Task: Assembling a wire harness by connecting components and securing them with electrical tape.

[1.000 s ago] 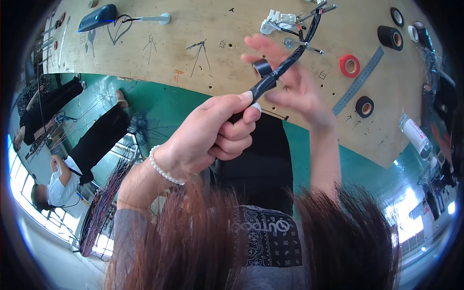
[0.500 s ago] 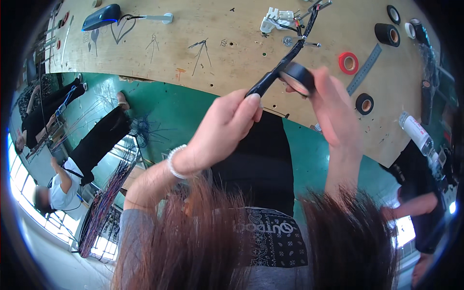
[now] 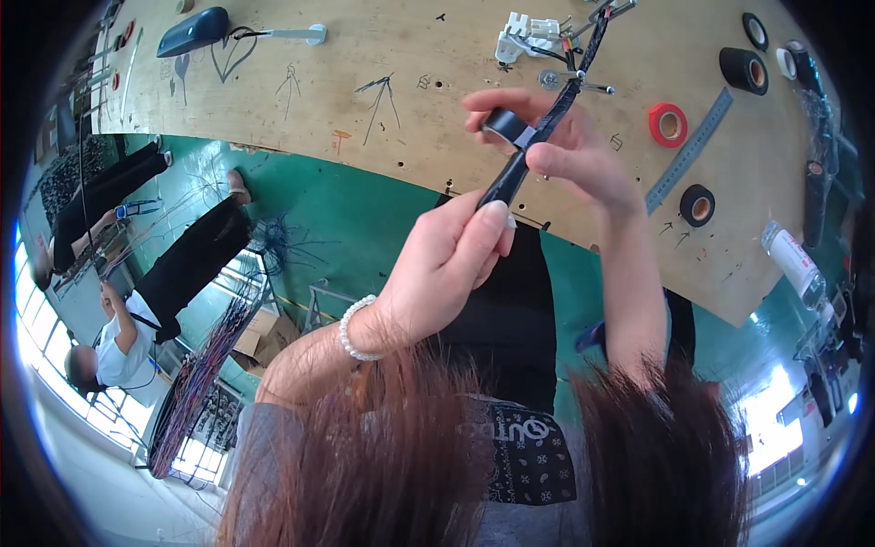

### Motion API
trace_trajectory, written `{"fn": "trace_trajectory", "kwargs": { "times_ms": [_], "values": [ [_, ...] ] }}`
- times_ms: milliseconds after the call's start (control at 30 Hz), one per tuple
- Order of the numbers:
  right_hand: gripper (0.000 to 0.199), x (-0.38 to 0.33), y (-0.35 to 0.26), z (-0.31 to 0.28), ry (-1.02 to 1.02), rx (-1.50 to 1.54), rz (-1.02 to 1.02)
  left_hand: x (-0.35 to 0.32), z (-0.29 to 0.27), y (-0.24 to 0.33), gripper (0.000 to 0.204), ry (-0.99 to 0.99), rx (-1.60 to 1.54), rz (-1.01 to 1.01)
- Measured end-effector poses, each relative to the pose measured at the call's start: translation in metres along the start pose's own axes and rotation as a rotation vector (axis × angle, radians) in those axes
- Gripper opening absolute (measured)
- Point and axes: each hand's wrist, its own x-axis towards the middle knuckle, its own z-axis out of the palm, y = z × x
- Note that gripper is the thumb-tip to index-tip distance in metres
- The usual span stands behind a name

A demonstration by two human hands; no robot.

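Observation:
A wire bundle wrapped in black tape (image 3: 554, 111) slants from the metal pegs at the top of the board down toward me. My left hand (image 3: 444, 253) is closed around its near end, thumb along the top. A roll of black tape (image 3: 504, 127) sits against the left side of the bundle, its strip meeting the wrapping. My right hand (image 3: 597, 167) reaches across the bundle from the right, with fingers curled at the roll and the thumb beside the wrapping. Part of those fingers is hidden behind the bundle and roll.
On the wooden board (image 3: 346, 118) are a white connector holder (image 3: 524, 38), a red tape roll (image 3: 667, 125), a steel ruler (image 3: 690, 150), black tape rolls (image 3: 698, 205) and a dark blue case (image 3: 193, 33). A plastic bottle (image 3: 793, 264) is at the right. Other people are at the left.
The tape roll has passed from the right side of the bundle to its left, with my right hand moving left across it. My left hand keeps its grip, shifted slightly right and down.

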Motion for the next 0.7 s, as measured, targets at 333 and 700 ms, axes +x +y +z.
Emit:
{"fn": "trace_trajectory", "kwargs": {
  "times_ms": [333,700],
  "values": [
    [0.059,-0.059,-0.048,0.018,0.205,0.143,0.241,0.005,0.004,-0.018,0.020,0.166,0.493,0.236],
    [0.043,-0.009,0.009,0.000,0.138,-0.046,0.089,0.013,0.013,-0.029,0.022,0.111,0.225,0.185]
  ]
}}
